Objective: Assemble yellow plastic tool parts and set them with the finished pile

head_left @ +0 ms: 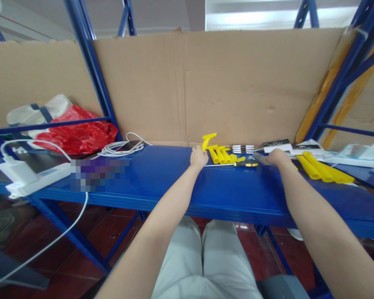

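T-piece [209, 136], yellow, rises from the left hand [199, 157], whose fingers curl round its lower end above the blue shelf [155, 170]; its crossbar is uppermost, leaning toward 1 o'clock. That low hold seems likeliest to fail by twisting, the wider end being free. From it, a row of yellow pieces [219, 155] lies between 4 and 5 o'clock, just beside the hand, where a knuckle could scatter them. At 4 o'clock a screwdriver [245, 164] points its shaft at that hand; brushing it might set it rolling. Just past 3 o'clock, the right hand [278, 157] is at a grey flat thing [261, 159]; I cannot tell whether its fingers close on it, so a slip is possible. Farther out that way, yellow tubes [325, 171] look round enough to roll if the forearm bumps them.
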{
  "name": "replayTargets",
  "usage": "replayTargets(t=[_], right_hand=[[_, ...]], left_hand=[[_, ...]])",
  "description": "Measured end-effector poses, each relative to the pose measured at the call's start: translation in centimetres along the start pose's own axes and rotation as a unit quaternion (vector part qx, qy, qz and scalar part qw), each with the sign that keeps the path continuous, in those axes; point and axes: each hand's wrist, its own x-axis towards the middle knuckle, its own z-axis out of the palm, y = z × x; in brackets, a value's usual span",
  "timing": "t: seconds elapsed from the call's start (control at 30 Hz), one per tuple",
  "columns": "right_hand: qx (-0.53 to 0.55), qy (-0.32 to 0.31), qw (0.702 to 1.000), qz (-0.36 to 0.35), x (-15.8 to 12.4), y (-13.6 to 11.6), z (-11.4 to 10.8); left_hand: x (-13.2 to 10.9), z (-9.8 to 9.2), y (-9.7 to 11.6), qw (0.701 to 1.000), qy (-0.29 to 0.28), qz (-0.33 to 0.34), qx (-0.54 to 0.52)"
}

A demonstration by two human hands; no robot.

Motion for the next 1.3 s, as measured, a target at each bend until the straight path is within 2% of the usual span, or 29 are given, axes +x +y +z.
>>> replayTargets(t=[0.07, 0.13, 0.3, 0.4, 0.53, 0.67, 0.77, 1.0, 1.3], right_hand=[[-0.013, -0.018, 0.999, 0.028, -0.2, -0.8, -0.7], [-0.006, -0.010, 1.000, 0.027, -0.3, -1.5, -1.4], [0.062, 0.069, 0.994, -0.058, -0.5, -2.9, -1.7], [0.135, 0.116, 0.979, -0.095, -0.5, -4.0, -1.3], [0.287, 0.125, 0.941, -0.129, -0.9, -5.9, -0.8], [0.414, 0.098, 0.890, -0.163, -2.0, -7.9, -0.2], [0.452, 0.059, 0.873, -0.173, -3.0, -9.2, 0.2], [0.409, 0.018, 0.890, -0.203, -4.3, -9.9, 0.4], [0.383, -0.077, 0.905, -0.167, -5.3, -10.0, -0.2]], left_hand=[[0.0, 0.0, 0.0, 1.000, -0.002, -0.001, 0.000], [0.0, 0.0, 0.0, 1.000, -0.004, 0.001, -0.001], [0.1, 0.1, -0.1, 1.000, -0.008, 0.018, 0.006], [0.1, 0.1, -0.2, 0.999, -0.008, 0.040, 0.018], [-0.3, -0.3, 0.0, 0.997, -0.009, 0.067, 0.046], [-0.8, -0.5, 0.5, 0.991, -0.023, 0.106, 0.075], [-1.0, -0.5, 1.0, 0.985, -0.041, 0.135, 0.095], [-1.2, -0.2, 1.3, 0.982, -0.068, 0.150, 0.090], [-1.1, 0.1, 1.3, 0.983, -0.067, 0.148, 0.080]])
